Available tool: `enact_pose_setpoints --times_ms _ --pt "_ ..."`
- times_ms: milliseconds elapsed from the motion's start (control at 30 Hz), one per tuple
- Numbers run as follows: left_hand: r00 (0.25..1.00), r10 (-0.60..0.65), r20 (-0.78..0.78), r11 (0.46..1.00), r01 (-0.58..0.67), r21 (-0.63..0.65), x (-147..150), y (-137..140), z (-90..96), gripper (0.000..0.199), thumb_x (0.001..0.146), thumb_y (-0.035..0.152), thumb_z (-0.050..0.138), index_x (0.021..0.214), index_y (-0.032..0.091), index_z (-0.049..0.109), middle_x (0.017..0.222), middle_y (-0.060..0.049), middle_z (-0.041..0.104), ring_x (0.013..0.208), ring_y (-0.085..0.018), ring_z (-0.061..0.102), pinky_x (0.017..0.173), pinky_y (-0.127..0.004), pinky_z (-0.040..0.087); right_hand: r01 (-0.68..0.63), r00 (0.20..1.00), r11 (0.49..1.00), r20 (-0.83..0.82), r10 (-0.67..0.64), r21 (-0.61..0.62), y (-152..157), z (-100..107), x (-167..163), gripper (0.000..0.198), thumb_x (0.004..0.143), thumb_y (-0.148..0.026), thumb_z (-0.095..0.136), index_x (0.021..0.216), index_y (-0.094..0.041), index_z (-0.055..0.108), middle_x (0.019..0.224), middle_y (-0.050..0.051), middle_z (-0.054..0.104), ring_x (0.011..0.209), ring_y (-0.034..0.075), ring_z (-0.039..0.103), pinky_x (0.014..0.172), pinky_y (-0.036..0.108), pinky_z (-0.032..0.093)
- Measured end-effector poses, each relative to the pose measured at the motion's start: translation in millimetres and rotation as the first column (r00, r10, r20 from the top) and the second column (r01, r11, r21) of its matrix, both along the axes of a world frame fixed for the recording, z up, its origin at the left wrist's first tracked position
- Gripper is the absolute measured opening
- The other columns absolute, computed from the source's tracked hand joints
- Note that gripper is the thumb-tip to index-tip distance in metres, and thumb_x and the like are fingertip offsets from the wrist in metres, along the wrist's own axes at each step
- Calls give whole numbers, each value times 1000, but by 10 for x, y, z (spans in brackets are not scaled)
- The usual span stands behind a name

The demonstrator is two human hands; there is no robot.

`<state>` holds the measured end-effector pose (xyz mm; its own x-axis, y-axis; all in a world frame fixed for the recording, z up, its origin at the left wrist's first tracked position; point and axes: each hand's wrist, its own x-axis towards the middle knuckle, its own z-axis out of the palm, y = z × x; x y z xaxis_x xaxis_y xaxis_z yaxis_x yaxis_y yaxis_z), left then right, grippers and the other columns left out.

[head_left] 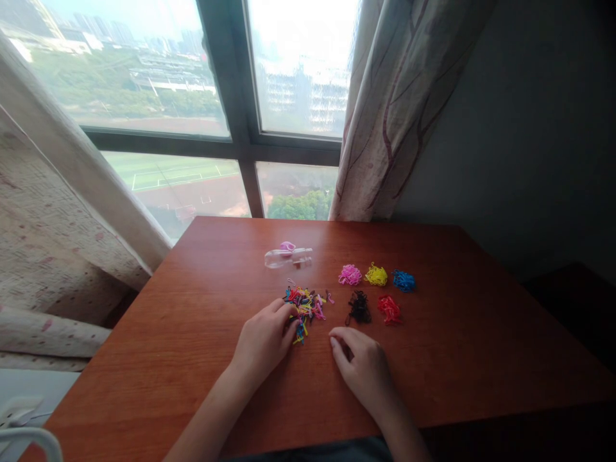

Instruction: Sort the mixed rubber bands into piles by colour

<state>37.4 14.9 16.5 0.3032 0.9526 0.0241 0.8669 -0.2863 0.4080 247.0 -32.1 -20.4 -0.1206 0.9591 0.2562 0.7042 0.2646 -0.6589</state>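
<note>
A mixed pile of small coloured rubber bands [310, 305] lies near the middle of the wooden table. At its left edge is my left hand [264, 337], fingers touching the bands, with thumb and forefinger a little apart. My right hand [363, 362] rests to the right of and nearer than that pile, its fingers curled and the thumb close to the forefinger. Whether anything small is between them is hidden. Just beyond it lie black bands [359, 307] and red bands [389, 309]. Farther back are pink bands [350, 274], yellow bands [376, 274] and blue bands [403, 280], each in a separate heap.
A clear plastic bottle [279, 258] lies on its side behind the mixed pile, with a pink piece [287, 246] at it. The brown table [192, 333] meets a window at the back. Curtains [385, 115] hang on both sides. A white cable [33, 434] is at lower left.
</note>
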Motion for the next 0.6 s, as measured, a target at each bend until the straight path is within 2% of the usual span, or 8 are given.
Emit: enact_pose_setpoints --times_ms 233,400,600 --pt "1000 -13 26 999 12 32 -10 11 -70 15 95 27 47 95 24 62 100 -2 66 86 -19 65 71 -27 44 0 1000 1000 -4 0 -5 5 -17 3 19 92 -17 50 90 -23 68 85 2 72 76 18 67 72 26 47" --pt "995 11 101 995 -21 95 -17 -9 -73 13 93 26 50 91 24 63 93 -1 65 76 -16 64 67 -26 44 -2 1000 1000 -11 2 -7 0 -10 0 19 92 -16 50 90 -23 68 85 1 72 76 18 67 72 26 47" --pt "980 -36 197 988 5 156 -32 -81 -84 13 94 26 50 92 24 63 89 -1 65 80 -17 64 68 -25 45 4 1000 1000 -23 -4 -2 -16 0 -7 18 92 -16 50 91 -23 67 86 2 72 78 18 67 73 26 47"
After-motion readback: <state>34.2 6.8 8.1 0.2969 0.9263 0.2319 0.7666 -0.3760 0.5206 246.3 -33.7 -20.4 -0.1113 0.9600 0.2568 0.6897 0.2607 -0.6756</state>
